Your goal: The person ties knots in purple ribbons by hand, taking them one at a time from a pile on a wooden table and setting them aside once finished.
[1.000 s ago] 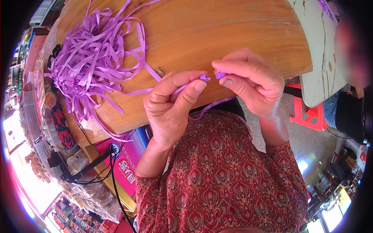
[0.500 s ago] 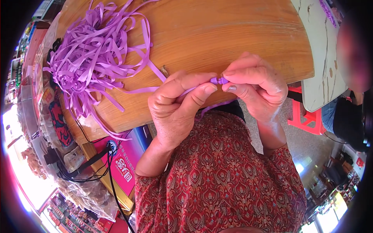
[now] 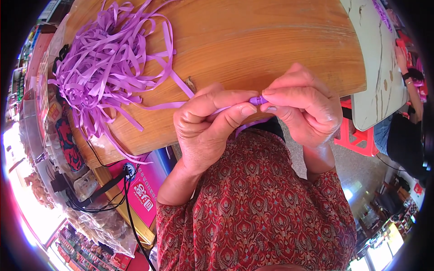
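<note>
A small purple plastic clasp (image 3: 257,100) sits between my two hands, just past the near edge of the wooden table. My left hand (image 3: 201,126) pinches its left end between thumb and forefinger, with a purple ribbon running through the fingers. The thumb and fingers of my right hand (image 3: 309,106) close on its right end and partly cover it. From my left hand, a strand of ribbon (image 3: 162,106) leads back to a tangled heap of purple ribbons (image 3: 106,72) at the table's left. More ribbon (image 3: 248,125) hangs below my hands.
The wooden table (image 3: 271,36) spans the top. Clear plastic bags and boxes (image 3: 86,186) crowd the left, with black cables (image 3: 129,198) over a pink box (image 3: 142,189). At right are a white marbled table (image 3: 368,108), a red stool (image 3: 355,137) and another person's arm (image 3: 413,92).
The clasp's two ends look closer together, and both hands have shifted slightly right. At far right the other person has leaned away, and their arm now shows over the white table.
</note>
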`<control>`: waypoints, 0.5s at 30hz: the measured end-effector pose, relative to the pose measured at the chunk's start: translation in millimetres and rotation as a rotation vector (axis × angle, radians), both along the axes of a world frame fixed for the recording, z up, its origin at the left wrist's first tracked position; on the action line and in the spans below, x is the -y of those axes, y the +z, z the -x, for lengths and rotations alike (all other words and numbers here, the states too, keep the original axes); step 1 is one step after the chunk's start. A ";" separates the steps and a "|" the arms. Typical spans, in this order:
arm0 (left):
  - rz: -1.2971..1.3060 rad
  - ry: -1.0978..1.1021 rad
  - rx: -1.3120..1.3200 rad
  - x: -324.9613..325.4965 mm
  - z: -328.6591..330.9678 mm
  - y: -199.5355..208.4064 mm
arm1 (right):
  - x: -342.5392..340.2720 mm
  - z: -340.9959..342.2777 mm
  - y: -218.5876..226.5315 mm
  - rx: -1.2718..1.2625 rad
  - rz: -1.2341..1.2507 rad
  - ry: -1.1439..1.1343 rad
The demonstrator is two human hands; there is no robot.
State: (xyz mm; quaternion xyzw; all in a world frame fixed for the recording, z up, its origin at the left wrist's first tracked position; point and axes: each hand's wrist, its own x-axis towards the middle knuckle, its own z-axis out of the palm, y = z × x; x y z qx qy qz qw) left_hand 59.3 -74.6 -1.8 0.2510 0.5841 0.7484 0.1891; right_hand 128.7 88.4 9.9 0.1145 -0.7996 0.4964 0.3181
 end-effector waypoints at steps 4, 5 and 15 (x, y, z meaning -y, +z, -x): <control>0.001 -0.025 0.017 -0.1 -0.1 4.3 | -1.4 -1.7 5.6 -0.004 -0.040 -0.007; -0.014 -0.003 -0.035 -2.0 0.0 3.8 | -2.1 -1.1 5.7 -0.020 -0.071 -0.011; -0.006 -0.007 -0.074 -2.6 0.4 5.1 | -9.1 1.9 10.7 -0.063 -0.113 -0.003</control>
